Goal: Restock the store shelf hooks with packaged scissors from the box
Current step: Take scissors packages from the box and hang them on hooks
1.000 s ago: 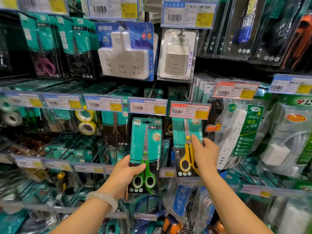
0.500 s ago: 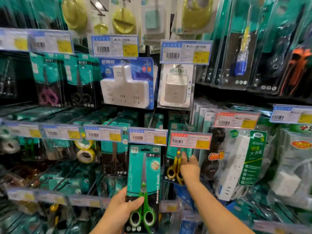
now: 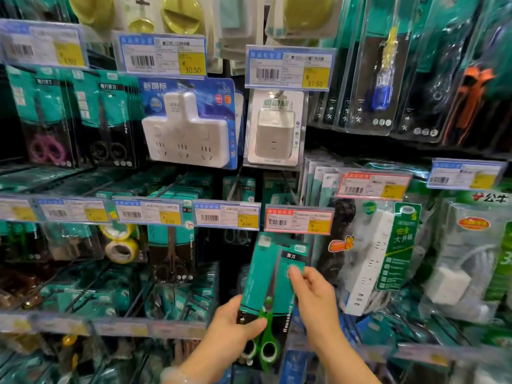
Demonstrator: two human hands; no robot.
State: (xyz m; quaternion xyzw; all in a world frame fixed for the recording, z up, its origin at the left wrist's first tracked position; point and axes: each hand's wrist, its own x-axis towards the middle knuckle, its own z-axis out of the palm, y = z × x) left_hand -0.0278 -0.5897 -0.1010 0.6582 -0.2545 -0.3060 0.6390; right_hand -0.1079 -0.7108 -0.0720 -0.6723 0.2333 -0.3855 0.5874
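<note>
A: Where is the pack?

B: In both hands, in front of the shelf, just below the red tag. The left hand grips its lower left edge, thumb across the front near the green handles. The right hand pinches the right edge higher up, one of its fingers pressed on the card's face.

A: How does it lie?

B: Long axis nearly upright, top leaning a little right. The hang hole end is uppermost, beyond both hands, and close under the tag. I cannot make out the hook itself behind that tag.

A: Which hand leads?

B: The right, I judge; it sits nearer the top end and can steer it onto the hook.

A: And its look?

B: A teal card under clear plastic, dark band at the foot, green-handled scissors with blades pointing up.
</note>
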